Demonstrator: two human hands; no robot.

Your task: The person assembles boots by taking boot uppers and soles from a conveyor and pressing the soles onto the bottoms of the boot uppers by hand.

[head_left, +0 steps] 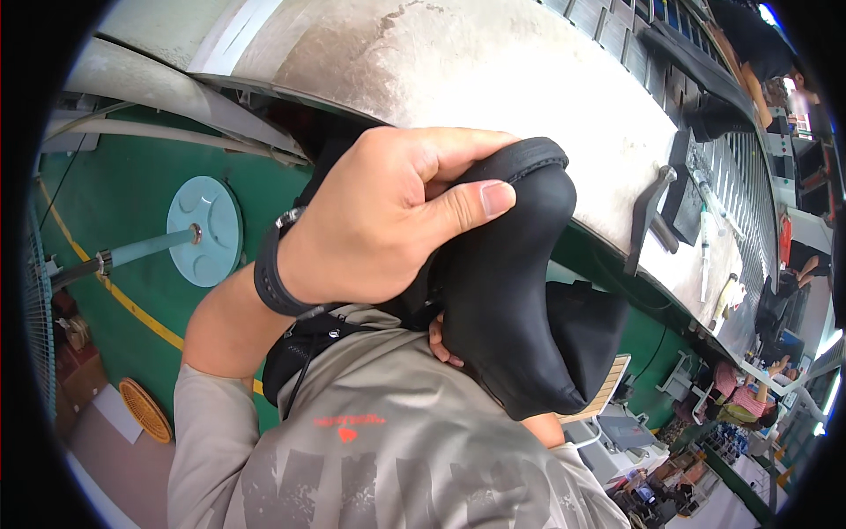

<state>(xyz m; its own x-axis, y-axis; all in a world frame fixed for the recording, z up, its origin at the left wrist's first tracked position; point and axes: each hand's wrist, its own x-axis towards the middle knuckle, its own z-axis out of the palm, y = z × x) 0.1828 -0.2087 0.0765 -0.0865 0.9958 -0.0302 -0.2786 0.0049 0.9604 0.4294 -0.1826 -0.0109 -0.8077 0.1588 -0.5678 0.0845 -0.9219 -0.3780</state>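
A black boot [507, 282] with a smooth, shiny upper is held up in front of my body, toe end raised and its shaft folding down to the right. My left hand [379, 207], with a dark strap on the wrist, is closed on the toe end. Its thumb presses on the upper while the fingers reach round the dark sole edge. Below it, the fingertips of my right hand [444, 342] curl round the boot's left side. The rest of that hand is hidden behind the boot; a bit of forearm shows beneath.
Beyond the boot is a worn pale worktable [493, 66], bearing a hammer-like tool [648, 216] and syringes [716, 204]. Another dark boot [696, 70] lies on the slatted conveyor [608, 26]. At left are a fan's blue round base [207, 198] and an orange basket [145, 411]. People work at far right.
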